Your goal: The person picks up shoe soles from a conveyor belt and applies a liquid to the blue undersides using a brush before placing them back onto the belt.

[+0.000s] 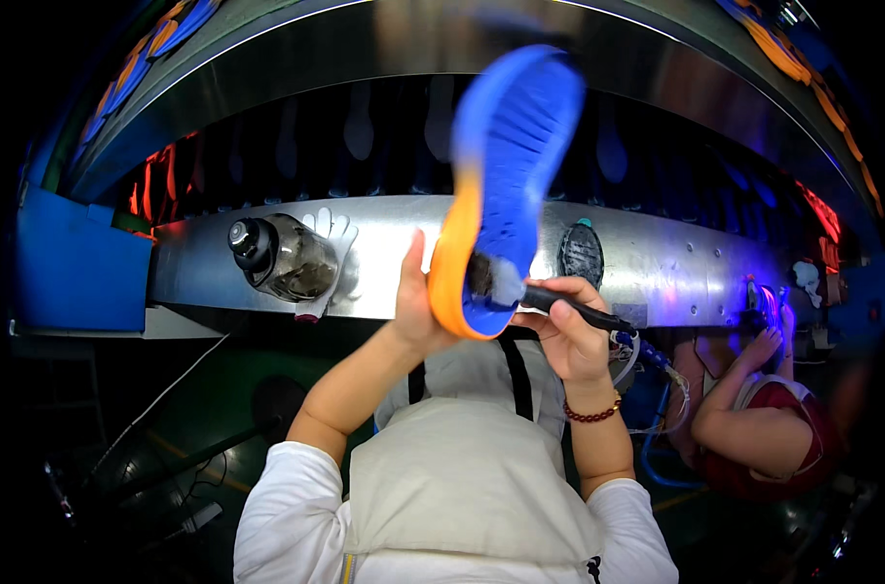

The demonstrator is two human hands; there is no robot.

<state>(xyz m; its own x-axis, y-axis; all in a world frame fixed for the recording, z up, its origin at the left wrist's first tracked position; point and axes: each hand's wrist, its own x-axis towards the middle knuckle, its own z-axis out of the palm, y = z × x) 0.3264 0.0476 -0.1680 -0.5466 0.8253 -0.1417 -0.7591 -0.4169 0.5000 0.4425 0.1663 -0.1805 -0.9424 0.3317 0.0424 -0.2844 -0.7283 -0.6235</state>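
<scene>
A blue and orange shoe sole [511,146] is held up over the front of the metal bench, its hollow inner side showing and its toe end pointing away from me. My left hand [418,304] is closed around the orange heel's left side. In my right hand [571,336] is a brush with a black handle [569,305], gripped between thumb and fingers. Its pale bristles [506,280] lie in the heel cavity, beside a dark patch. Tubing and wires [647,352] trail from the handle's rear end. The sole's toe is blurred.
A dark, part-transparent bottle [292,261] stands left on the metal bench [394,224], beside a white glove [335,229]. A dark oval pad [582,253] lies right of the sole. Shoe soles hang or lie in the dark recess behind. A co-worker [774,428] sits at the right.
</scene>
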